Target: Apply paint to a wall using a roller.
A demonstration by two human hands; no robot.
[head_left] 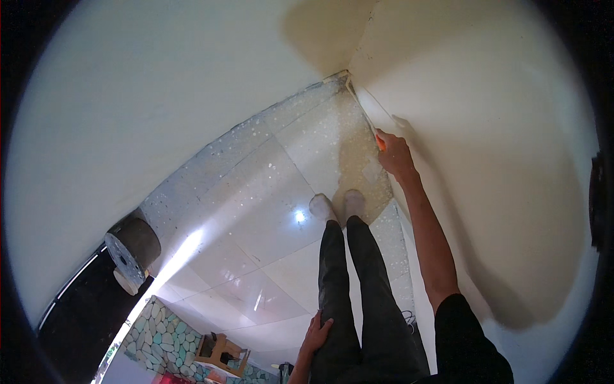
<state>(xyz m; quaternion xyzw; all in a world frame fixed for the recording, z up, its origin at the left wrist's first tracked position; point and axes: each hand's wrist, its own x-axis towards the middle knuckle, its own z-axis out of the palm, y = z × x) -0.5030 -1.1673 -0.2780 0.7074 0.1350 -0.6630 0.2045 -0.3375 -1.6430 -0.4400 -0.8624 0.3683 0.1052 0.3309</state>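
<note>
My right hand (395, 153) is closed round the orange handle (381, 142) of a thin, pale-shafted tool that looks like a paint roller. Its shaft (364, 114) runs along the foot of the cream right-hand wall (499, 147) to the corner, where the head is too small to make out. That arm is stretched far forward. My left hand (314, 334) rests on my left thigh, fingers loosely laid over the dark trousers (336, 288), holding nothing. Paint specks dot the tiled floor (256, 173) along both walls.
A pale wall (160, 83) closes the left side and meets the other at the far corner. A dark bucket (134, 246) stands at left by a bright doorway. Near the bottom lie a pebble-patterned surface (160, 333) and a brown box (224, 354). My feet (338, 206) stand close together.
</note>
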